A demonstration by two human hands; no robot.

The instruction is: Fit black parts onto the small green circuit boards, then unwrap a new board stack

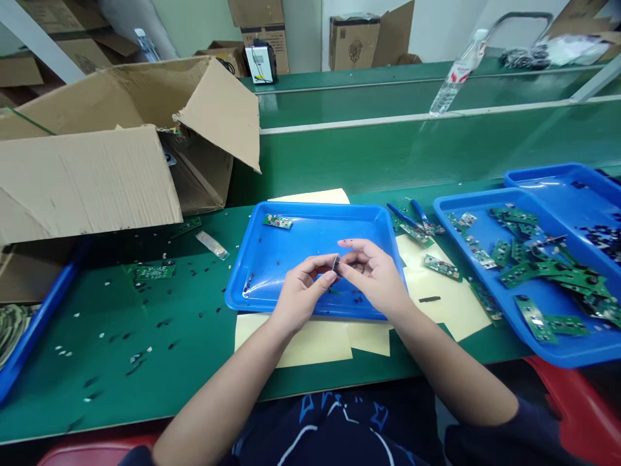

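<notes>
Over the blue tray (310, 310), my left hand (305, 288) pinches a small circuit board (335, 261) between thumb and fingers. The board is seen nearly edge-on, and much of it is hidden by the fingers. My right hand (371, 272) meets it from the other side, with thumb and a finger closed at the board and the index finger raised. What the right fingertips grip there is too small to make out. In the tray's upper left lies another green circuit board (278, 222), and small black bits are scattered on the tray floor.
Blue-handled pliers (412, 217) and a loose board (442, 267) lie right of the tray, by yellow paper (466, 317). A blue tray (485, 285) at right holds several boards; another (577, 178) holds black parts. A large cardboard box (87, 181) stands at left.
</notes>
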